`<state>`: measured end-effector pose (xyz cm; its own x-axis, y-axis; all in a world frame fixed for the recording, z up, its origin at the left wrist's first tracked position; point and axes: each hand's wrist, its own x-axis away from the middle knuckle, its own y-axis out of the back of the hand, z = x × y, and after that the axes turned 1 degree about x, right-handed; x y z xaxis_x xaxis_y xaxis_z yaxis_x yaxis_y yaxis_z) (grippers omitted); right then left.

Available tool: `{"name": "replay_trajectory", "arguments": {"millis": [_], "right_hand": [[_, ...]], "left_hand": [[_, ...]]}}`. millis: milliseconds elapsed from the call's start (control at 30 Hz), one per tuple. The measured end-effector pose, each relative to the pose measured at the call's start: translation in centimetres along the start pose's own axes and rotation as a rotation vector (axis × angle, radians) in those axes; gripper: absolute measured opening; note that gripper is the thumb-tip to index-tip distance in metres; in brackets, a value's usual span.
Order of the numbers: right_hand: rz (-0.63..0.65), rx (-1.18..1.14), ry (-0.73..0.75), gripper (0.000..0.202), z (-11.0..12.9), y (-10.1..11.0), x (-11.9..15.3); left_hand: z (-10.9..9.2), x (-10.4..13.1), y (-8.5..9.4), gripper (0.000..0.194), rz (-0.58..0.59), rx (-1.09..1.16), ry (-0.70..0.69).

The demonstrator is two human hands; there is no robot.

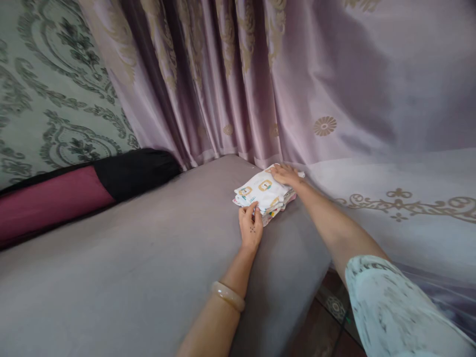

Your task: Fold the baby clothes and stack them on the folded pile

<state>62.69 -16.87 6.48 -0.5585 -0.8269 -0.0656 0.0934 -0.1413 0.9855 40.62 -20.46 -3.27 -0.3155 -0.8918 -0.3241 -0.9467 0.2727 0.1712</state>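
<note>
A stack of folded printed cloths lies on the grey sheet near the bed's far corner. The top piece is white with orange and teal cartoon prints; more colours show along the lower layers. My left hand, with a pale bangle on its wrist, is at the near corner of the stack, its bent fingers closed on the edge of the top cloth. Over the far right end of the pile, my right hand lies flat with fingers stretched out, pressing on the top cloth. The underside of the stack is hidden.
A grey fitted sheet covers the bed. Along the wall at left lies a long black and maroon bolster. Purple curtains hang close behind and right of the stack. Dark floor tiles show below the bed's right edge.
</note>
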Motion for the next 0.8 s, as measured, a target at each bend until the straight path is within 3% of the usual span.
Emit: {"name": "replay_trajectory", "arguments": {"millis": [167, 267, 433, 600, 700, 800], "right_hand": [[0.012, 0.029, 0.163, 0.058, 4.1, -1.5, 4.3], [-0.042, 0.075, 0.167, 0.057, 5.1, -2.7, 6.0], [-0.084, 0.131, 0.166, 0.055, 5.5, -2.7, 6.4], [-0.099, 0.132, 0.322, 0.054, 6.4, -3.1, 6.9], [-0.077, 0.16, 0.368, 0.048, 6.3, -4.0, 6.4], [-0.236, 0.047, 0.422, 0.046, 6.7, -4.2, 5.8]], "left_hand": [[-0.3, -0.1, -0.1, 0.028, -0.033, 0.05, 0.004], [-0.2, -0.4, 0.3, 0.026, -0.064, 0.076, 0.082], [0.8, -0.8, 3.3, 0.026, -0.101, 0.005, 0.172], [1.8, -0.5, 10.6, 0.022, 0.022, -0.265, 0.184], [1.9, 0.1, 16.7, 0.02, 0.103, -0.41, 0.174], [1.6, 1.0, 23.1, 0.02, 0.199, -0.564, 0.204]]}}
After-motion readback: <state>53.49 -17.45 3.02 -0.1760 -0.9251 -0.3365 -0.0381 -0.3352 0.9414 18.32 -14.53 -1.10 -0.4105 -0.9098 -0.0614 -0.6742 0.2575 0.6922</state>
